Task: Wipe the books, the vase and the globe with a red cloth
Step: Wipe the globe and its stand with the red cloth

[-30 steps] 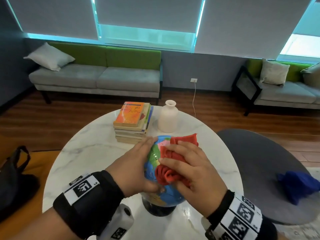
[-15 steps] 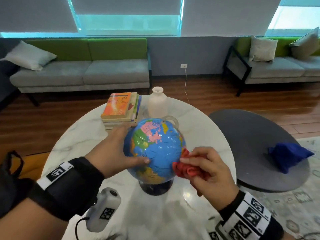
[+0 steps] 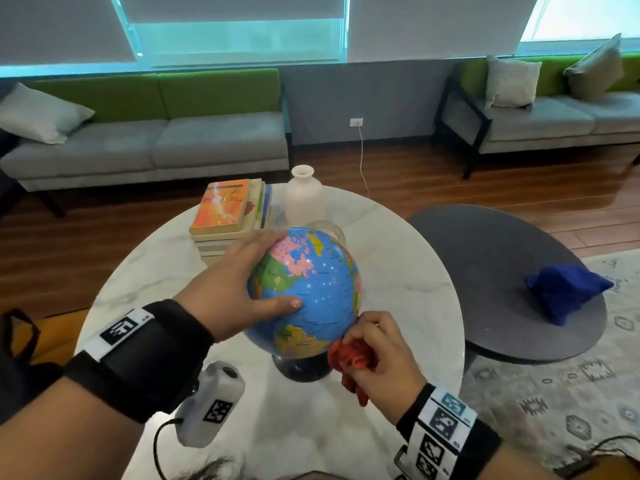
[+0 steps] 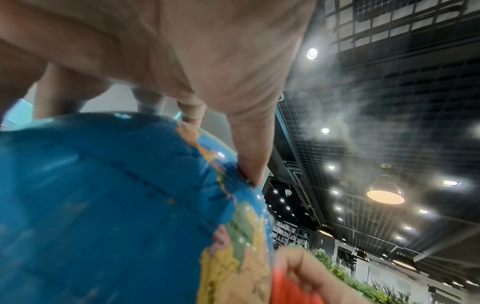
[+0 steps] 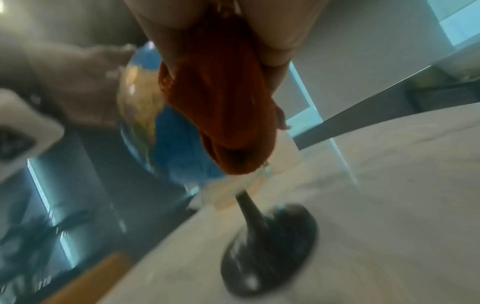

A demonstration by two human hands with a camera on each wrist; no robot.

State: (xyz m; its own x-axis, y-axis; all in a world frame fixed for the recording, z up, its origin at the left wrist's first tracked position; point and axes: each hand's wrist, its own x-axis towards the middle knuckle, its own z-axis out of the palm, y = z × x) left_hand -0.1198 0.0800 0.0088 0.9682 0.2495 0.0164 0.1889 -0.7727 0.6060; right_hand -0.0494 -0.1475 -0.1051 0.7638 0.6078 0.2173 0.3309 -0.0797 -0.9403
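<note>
A blue globe (image 3: 311,289) on a black base (image 3: 301,370) stands near the front of the round marble table (image 3: 408,271). My left hand (image 3: 239,289) grips its left side, fingers over the top and thumb (image 3: 291,303) on the front; the left wrist view shows that thumb (image 4: 249,144) pressing the globe (image 4: 103,205). My right hand (image 3: 377,348) grips a bunched red cloth (image 3: 349,355) against the globe's lower right. In the blurred right wrist view the cloth (image 5: 221,102) hangs before the globe (image 5: 176,139) above the base (image 5: 270,246). A stack of books (image 3: 225,209) and a white vase (image 3: 304,197) stand behind.
A low grey table (image 3: 502,271) to the right carries a crumpled blue cloth (image 3: 568,292). Grey-and-green sofas (image 3: 156,140) line the far wall. A black bag (image 3: 17,341) lies on the floor at the left. A patterned rug (image 3: 571,393) lies at the right.
My right hand has carried the red cloth from the top of the globe down to its lower right side. The left hand has stayed on the globe's left side.
</note>
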